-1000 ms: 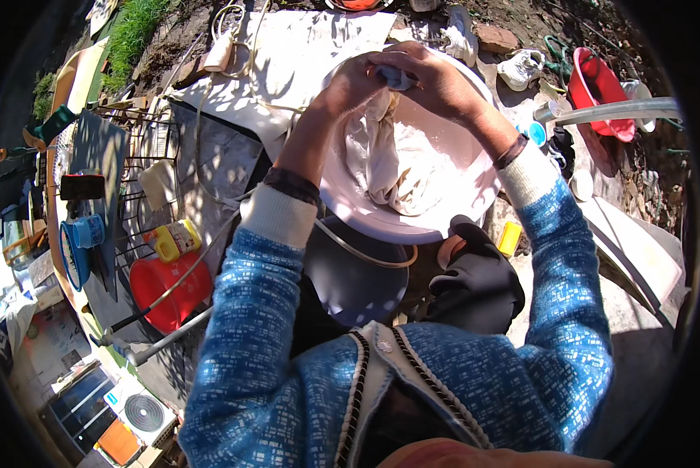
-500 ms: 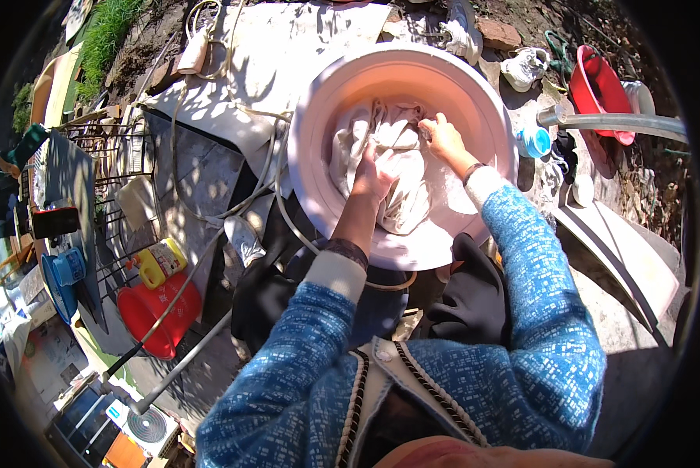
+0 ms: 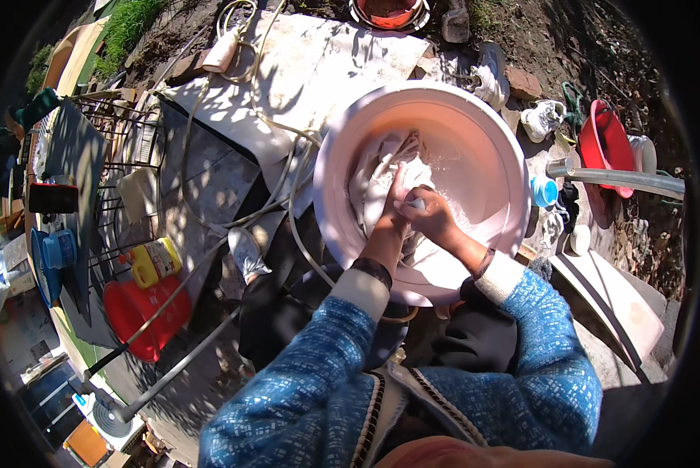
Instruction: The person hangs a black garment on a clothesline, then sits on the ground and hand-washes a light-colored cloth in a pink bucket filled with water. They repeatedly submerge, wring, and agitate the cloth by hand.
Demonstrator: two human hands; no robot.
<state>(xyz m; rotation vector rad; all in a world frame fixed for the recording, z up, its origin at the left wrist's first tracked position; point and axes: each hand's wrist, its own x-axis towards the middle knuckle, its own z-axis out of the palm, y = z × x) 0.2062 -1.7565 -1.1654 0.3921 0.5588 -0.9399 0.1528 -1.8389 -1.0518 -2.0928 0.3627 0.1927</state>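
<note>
A large pale pink basin [image 3: 517, 183] stands before me with soapy-looking water in it. Wet white cloth [image 3: 372, 181] lies bunched in its left half. My left hand [image 3: 396, 195] is closed on a fold of this cloth, its fingers partly hidden. Right beside it, my right hand [image 3: 435, 221] makes a fist, and a small pale bit of the cloth shows between its fingers. Both hands are close together over the basin's middle, the right one partly in front of the left.
Left of the basin, a hose [image 3: 294, 195] crosses a wire rack [image 3: 135, 203]. A yellow jug [image 3: 153, 261] is by a red basin [image 3: 143, 312]. To the right are a metal pole [image 3: 630, 179], a blue-rimmed container [image 3: 544, 191], white shoes [image 3: 543, 120] and another red basin [image 3: 606, 144].
My right hand has come from the cloth's far right edge to beside my left hand and closed into a fist. The view has shifted, so the basin sits lower and further right.
</note>
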